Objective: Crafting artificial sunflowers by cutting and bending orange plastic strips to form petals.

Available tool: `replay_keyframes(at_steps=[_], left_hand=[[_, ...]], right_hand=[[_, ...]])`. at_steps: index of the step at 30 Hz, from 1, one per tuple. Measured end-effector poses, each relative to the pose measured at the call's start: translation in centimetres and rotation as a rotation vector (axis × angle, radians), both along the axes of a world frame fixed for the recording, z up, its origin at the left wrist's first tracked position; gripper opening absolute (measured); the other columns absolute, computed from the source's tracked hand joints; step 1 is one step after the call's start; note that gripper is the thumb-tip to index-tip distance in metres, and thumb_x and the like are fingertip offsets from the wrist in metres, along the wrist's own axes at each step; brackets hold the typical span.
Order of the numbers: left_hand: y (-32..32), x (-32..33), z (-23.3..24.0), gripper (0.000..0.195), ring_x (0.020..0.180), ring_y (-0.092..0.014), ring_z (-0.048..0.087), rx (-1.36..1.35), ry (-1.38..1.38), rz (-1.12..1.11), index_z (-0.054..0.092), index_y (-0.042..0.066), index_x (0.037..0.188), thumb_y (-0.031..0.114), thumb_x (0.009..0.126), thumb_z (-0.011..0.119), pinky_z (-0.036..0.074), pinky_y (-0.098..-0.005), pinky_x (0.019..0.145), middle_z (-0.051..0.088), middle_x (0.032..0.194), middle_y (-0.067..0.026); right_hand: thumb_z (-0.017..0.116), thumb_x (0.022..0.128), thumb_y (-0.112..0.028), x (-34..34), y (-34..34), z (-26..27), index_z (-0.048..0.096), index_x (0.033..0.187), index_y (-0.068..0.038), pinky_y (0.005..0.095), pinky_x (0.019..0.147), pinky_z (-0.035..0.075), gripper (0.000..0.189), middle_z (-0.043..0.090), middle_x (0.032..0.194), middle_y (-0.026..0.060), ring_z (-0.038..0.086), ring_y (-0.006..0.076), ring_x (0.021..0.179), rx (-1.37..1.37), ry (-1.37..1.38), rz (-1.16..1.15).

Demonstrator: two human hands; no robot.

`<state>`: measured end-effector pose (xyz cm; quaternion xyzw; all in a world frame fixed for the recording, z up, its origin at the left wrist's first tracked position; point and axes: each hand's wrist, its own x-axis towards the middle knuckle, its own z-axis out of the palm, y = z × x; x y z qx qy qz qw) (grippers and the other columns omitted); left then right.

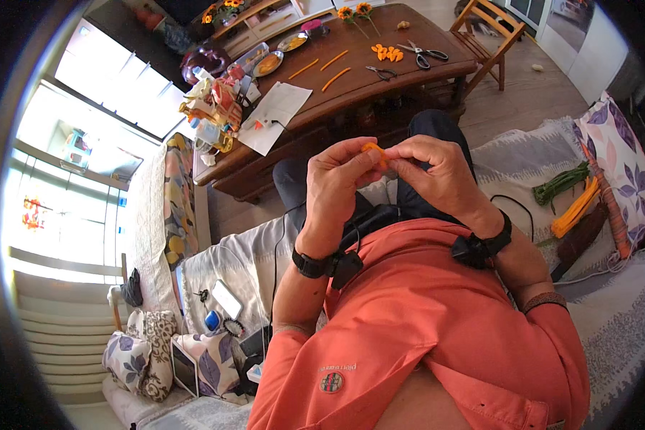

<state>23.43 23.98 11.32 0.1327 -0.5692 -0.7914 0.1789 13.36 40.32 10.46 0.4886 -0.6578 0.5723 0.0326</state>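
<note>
My left hand [337, 180] and my right hand [435, 172] meet in front of my lap, fingertips pinching a small orange piece of fuzzy stem [375, 148] between them. Part of that piece is hidden behind my fingers. Beyond, on the wooden table, several loose orange stems [334, 79] lie apart from each other. Farther right are a pile of looped orange pieces [387, 52], small pliers [381, 72] and scissors [420, 54]. Two finished-looking orange flowers [355, 11] with stems lie at the table's far side. Black straps circle both my wrists.
The brown wooden table [355, 102] bears a white sheet [275, 115], a cluttered basket [226, 107] and plates [269, 63]. On the sofa to the right lie green stems [560, 184] and orange stems [576, 208]. A phone [227, 299] rests at left; a folding chair [486, 45] stands beyond the table.
</note>
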Motion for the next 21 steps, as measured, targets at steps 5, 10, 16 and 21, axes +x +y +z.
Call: replay_keyframes(at_steps=[5, 10, 16, 21], left_hand=[[0.0, -0.2, -0.9, 0.023, 0.079, -0.011, 0.069, 0.051, 0.030, 0.033, 0.072, -0.003, 0.112, 0.009, 0.092, 0.073, 0.053, -0.0224, 0.070, 0.074, 0.093, -0.0068], [1.0, -0.5, -1.2, 0.022, 0.081, -0.009, 0.067, 0.029, 0.031, 0.110, 0.073, -0.001, 0.111, 0.009, 0.091, 0.074, 0.049, -0.0205, 0.071, 0.074, 0.093, -0.0044], [2.3, -0.9, -1.5, 0.021, 0.083, -0.011, 0.068, 0.204, 0.149, 0.161, 0.071, 0.000, 0.113, 0.007, 0.093, 0.072, 0.051, -0.0226, 0.074, 0.073, 0.098, -0.0062], [2.3, -0.8, -1.4, 0.019, 0.086, -0.015, 0.068, 0.382, 0.157, 0.089, 0.066, 0.001, 0.116, 0.007, 0.099, 0.064, 0.054, -0.0273, 0.078, 0.070, 0.097, -0.0062]], right_hand=[[0.075, 0.089, -0.008, 0.3, -0.3, -0.2, 0.075, 0.105, -0.003, 0.0310, 0.066, 0.056, 0.016, 0.074, 0.094, 0.0130, 0.073, 0.0238, 0.080, -0.002, 0.026, -0.030], [0.078, 0.088, -0.014, 0.5, -0.8, -0.8, 0.075, 0.102, -0.004, 0.0334, 0.066, 0.057, 0.018, 0.073, 0.094, 0.0132, 0.073, 0.0273, 0.080, -0.060, 0.124, -0.127], [0.076, 0.089, -0.013, 0.3, -1.3, -1.3, 0.071, 0.101, -0.002, 0.0363, 0.069, 0.057, 0.016, 0.072, 0.095, 0.0131, 0.070, 0.0306, 0.082, -0.125, 0.343, -0.247], [0.074, 0.088, -0.010, -0.6, -1.0, -1.1, 0.066, 0.106, -0.002, 0.0382, 0.070, 0.055, 0.021, 0.067, 0.095, 0.0114, 0.067, 0.0297, 0.082, -0.100, 0.686, -0.303]])
